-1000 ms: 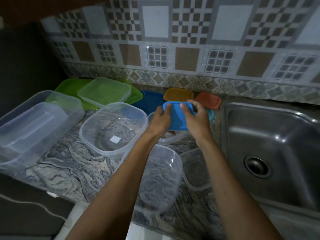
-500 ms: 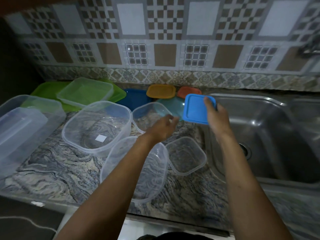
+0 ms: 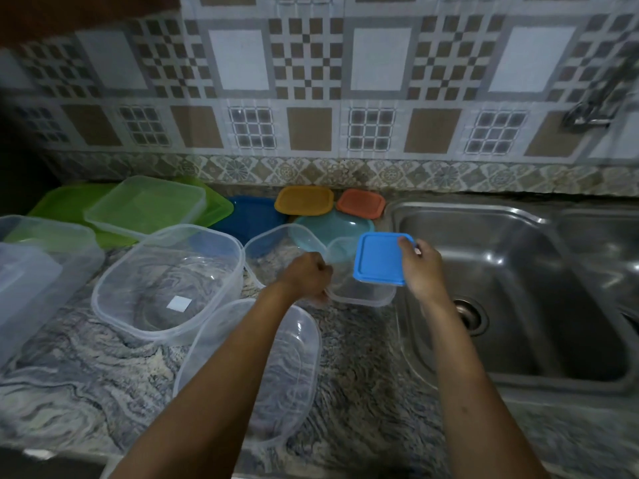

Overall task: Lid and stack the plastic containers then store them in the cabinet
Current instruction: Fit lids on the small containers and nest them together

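Note:
My right hand (image 3: 420, 267) holds a small blue square lid (image 3: 378, 259) by its right edge, just left of the sink. The lid hovers tilted over a small clear square container (image 3: 359, 293). My left hand (image 3: 307, 274) is closed on that container's left rim, and the container looks tipped up off the counter. A yellow-orange lid (image 3: 304, 201), a red-orange lid (image 3: 361, 203), a teal lid (image 3: 328, 224) and a dark blue lid (image 3: 252, 216) lie along the back wall.
Clear containers crowd the marble counter: a big square one (image 3: 166, 281), an oval one (image 3: 273, 371) near the front edge, another (image 3: 273, 245) behind my left hand, and a large box (image 3: 34, 267) at far left. Green lids (image 3: 145, 205) sit back left. A steel sink (image 3: 518, 288) fills the right.
My left hand has closed on the small clear container's rim and raised it toward the blue lid. My right hand brought the lid down over it.

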The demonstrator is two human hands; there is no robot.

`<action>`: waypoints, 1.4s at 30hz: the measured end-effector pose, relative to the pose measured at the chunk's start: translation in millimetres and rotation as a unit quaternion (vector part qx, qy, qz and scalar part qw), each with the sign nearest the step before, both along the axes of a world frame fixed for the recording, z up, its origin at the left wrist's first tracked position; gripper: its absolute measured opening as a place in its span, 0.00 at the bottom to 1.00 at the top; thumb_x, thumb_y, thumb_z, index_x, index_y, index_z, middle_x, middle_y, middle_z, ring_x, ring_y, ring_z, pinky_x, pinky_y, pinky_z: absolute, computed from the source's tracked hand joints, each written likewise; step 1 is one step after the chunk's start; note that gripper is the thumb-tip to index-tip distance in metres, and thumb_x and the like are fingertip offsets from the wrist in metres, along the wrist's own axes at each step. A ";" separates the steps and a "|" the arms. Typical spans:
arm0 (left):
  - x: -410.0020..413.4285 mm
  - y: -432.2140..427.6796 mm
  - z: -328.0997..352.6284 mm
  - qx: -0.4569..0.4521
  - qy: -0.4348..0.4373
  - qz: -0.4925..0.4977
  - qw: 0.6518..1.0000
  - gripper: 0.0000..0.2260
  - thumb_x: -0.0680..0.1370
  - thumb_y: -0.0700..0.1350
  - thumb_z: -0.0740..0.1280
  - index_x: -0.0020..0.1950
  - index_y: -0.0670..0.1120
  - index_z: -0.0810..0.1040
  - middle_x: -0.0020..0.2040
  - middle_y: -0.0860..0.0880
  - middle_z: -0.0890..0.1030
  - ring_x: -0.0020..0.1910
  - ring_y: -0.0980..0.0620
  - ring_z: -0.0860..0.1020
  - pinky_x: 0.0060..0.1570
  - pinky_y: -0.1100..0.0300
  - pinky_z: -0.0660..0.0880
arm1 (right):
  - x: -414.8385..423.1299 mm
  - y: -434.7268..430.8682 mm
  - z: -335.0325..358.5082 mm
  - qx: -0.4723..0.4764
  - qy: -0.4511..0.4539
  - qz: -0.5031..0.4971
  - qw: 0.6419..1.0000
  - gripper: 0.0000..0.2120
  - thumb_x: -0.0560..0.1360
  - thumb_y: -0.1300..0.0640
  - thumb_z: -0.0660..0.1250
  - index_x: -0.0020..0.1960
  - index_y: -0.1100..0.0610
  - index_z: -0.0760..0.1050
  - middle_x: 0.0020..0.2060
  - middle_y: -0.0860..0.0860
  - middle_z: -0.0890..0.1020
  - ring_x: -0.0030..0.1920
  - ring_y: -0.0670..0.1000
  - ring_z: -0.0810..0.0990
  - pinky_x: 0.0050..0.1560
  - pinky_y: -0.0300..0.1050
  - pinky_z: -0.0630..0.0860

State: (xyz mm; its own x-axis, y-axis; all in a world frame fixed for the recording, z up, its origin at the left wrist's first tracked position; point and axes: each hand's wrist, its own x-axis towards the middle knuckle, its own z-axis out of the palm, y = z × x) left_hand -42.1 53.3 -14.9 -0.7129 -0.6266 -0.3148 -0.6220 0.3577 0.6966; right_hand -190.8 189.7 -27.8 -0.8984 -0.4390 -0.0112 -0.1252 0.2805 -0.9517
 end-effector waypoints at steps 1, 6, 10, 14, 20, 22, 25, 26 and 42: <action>-2.1 -1.9 0.1 0.007 0.006 0.001 1.000 0.07 0.78 0.45 0.59 0.44 0.44 0.71 0.33 0.45 0.84 0.33 0.48 0.84 0.40 0.55 0.80 | 0.6 -5.6 -2.3 0.001 0.000 0.002 1.000 0.10 0.80 0.50 0.61 0.49 0.57 0.75 0.41 0.54 0.80 0.41 0.52 0.77 0.40 0.43 0.71; -16.6 -6.9 2.8 0.098 0.069 0.001 0.993 0.10 0.81 0.47 0.60 0.44 0.43 0.72 0.38 0.37 0.83 0.41 0.39 0.84 0.49 0.42 0.81 | -2.2 -30.6 -9.4 0.028 0.049 0.028 0.998 0.20 0.77 0.45 0.64 0.60 0.57 0.79 0.55 0.58 0.80 0.61 0.56 0.75 0.60 0.49 0.73; -37.4 -19.8 9.2 0.168 0.101 0.051 0.979 0.09 0.81 0.50 0.61 0.44 0.47 0.72 0.47 0.43 0.80 0.48 0.45 0.80 0.57 0.43 0.78 | -18.1 -46.8 -12.7 -0.019 0.019 0.017 0.999 0.17 0.77 0.48 0.66 0.61 0.57 0.78 0.56 0.54 0.82 0.55 0.52 0.80 0.51 0.47 0.75; -64.7 -29.4 14.2 0.260 0.144 0.126 0.947 0.17 0.77 0.55 0.66 0.60 0.47 0.69 0.56 0.50 0.74 0.53 0.49 0.77 0.47 0.48 0.82 | -24.3 -69.4 -13.4 -0.047 0.042 0.009 0.998 0.18 0.78 0.55 0.67 0.66 0.55 0.70 0.60 0.48 0.75 0.58 0.44 0.73 0.54 0.38 0.69; -79.4 -67.4 1.0 0.195 0.179 0.222 0.939 0.25 0.78 0.54 0.66 0.71 0.47 0.62 0.62 0.47 0.73 0.58 0.45 0.76 0.55 0.46 0.77 | -78.9 -118.8 -16.6 -0.038 -0.029 0.006 0.999 0.22 0.78 0.47 0.65 0.66 0.59 0.69 0.52 0.48 0.76 0.54 0.50 0.76 0.47 0.40 0.71; -78.7 -81.1 -2.8 0.167 0.169 0.236 0.942 0.22 0.79 0.54 0.64 0.70 0.47 0.64 0.61 0.47 0.73 0.55 0.46 0.75 0.53 0.48 0.75 | -106.9 -139.2 -27.9 0.024 -0.007 0.008 1.000 0.24 0.75 0.43 0.64 0.63 0.59 0.75 0.54 0.54 0.81 0.56 0.55 0.80 0.53 0.44 0.74; -77.9 -95.6 -6.7 0.130 0.172 0.252 0.943 0.18 0.80 0.52 0.62 0.68 0.48 0.68 0.59 0.49 0.74 0.54 0.48 0.75 0.53 0.52 0.74 | -142.7 -170.0 -62.7 0.213 0.076 0.090 0.970 0.33 0.65 0.36 0.59 0.65 0.51 0.74 0.60 0.57 0.80 0.59 0.59 0.80 0.59 0.54 0.77; -78.8 -99.7 -8.9 0.134 0.181 0.254 0.941 0.18 0.80 0.52 0.62 0.69 0.48 0.68 0.61 0.49 0.75 0.57 0.48 0.75 0.54 0.53 0.74 | -148.4 -179.5 -70.6 0.262 0.078 0.110 0.956 0.35 0.66 0.35 0.58 0.69 0.51 0.70 0.65 0.57 0.76 0.63 0.60 0.76 0.63 0.56 0.74; -65.5 -108.0 -19.0 0.178 0.243 0.269 0.915 0.13 0.80 0.51 0.63 0.64 0.52 0.72 0.57 0.51 0.77 0.55 0.49 0.76 0.58 0.50 0.75 | -119.6 -160.1 -20.7 0.049 0.240 0.055 0.968 0.08 0.80 0.53 0.61 0.57 0.56 0.71 0.45 0.51 0.79 0.42 0.53 0.78 0.38 0.45 0.71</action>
State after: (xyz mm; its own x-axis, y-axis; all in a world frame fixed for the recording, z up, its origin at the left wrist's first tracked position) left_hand -107.6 -54.7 -33.9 -0.4414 -0.8473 -0.2954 -0.2263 -0.2134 0.9504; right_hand -310.4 29.6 -48.5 -0.7584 -0.5498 0.3502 -0.5809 0.3265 -0.7456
